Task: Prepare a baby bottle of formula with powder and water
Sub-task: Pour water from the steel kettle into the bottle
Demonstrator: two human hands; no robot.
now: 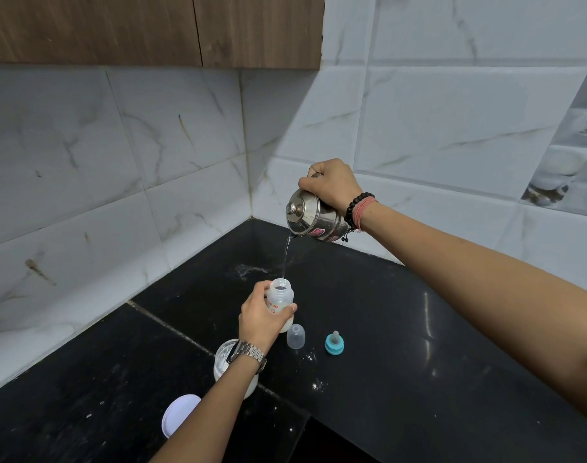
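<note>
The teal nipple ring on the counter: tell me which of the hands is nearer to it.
Left. The left hand grips the bottle just left of the teal nipple ring, the clear cap between them. The right hand is well above it, tilting the steel pot.

I count one open bottle (280,304) between my left fingers (264,289), one steel kettle (314,217) under my right fingers (305,186), one clear cap (296,336), one teal nipple ring (334,343), one powder jar (230,369) and one white lid (180,414).
</note>
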